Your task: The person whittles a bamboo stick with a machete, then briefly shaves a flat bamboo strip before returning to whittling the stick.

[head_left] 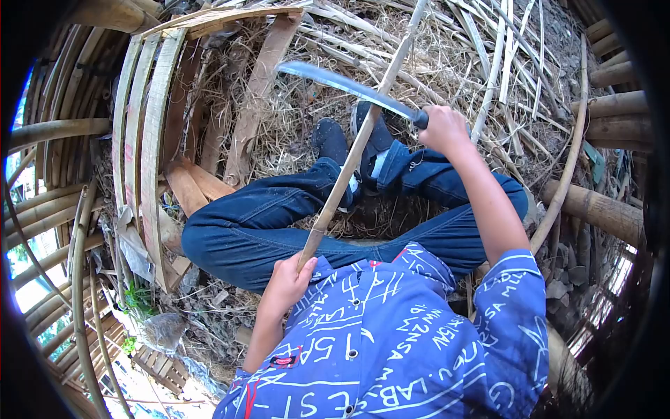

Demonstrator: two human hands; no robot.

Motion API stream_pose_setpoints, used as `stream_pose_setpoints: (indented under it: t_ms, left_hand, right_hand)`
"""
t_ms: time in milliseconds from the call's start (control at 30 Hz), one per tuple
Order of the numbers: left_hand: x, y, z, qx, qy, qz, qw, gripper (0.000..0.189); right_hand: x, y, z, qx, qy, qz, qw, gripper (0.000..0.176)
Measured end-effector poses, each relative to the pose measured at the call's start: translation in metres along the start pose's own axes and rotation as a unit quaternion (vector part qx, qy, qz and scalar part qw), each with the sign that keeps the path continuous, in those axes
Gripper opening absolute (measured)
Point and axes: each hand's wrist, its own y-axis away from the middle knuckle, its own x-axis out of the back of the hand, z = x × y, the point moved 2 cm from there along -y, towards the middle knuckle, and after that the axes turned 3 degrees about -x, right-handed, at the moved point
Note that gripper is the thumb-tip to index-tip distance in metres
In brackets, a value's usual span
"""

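My left hand [285,285] is closed round the near end of a long bamboo strip [343,180], close to my belly. From there the strip slants up and away between my legs and past the top of the view. My right hand [444,130] grips the dark handle of a machete [349,87]. Its long, slightly curved blade points left and crosses the strip above my shoes, overlapping it in this view. The blade is a little blurred.
A wooden slatted crate [155,133] lies to the left. Split bamboo strips [499,59] and curly shavings [296,105] cover the ground ahead. Bamboo pole walls [56,133] stand on both sides, and a thick bamboo pole [600,209] juts in from the right.
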Motion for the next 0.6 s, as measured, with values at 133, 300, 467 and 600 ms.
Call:
stream_pose_setpoints:
  t_ms: [133, 300, 467, 600]
  left_hand:
    - [0.001, -0.001, -0.007, 0.008, 0.022, 0.004, 1.000, 0.024]
    - [0.003, 0.005, -0.004, 0.020, 0.011, -0.003, 1.000, 0.023]
    - [0.005, 0.003, -0.006, 0.019, 0.004, 0.001, 1.000, 0.022]
    - [0.004, 0.005, -0.001, 0.009, 0.004, -0.001, 1.000, 0.023]
  right_hand:
    - [-0.001, -0.002, -0.009, 0.010, -0.019, 0.027, 0.999, 0.026]
    - [0.007, -0.004, -0.003, 0.019, 0.026, -0.005, 0.999, 0.026]
    - [0.002, -0.021, 0.001, 0.008, -0.033, 0.040, 0.999, 0.025]
    - [0.010, -0.017, 0.002, 0.005, -0.022, 0.012, 1.000, 0.026]
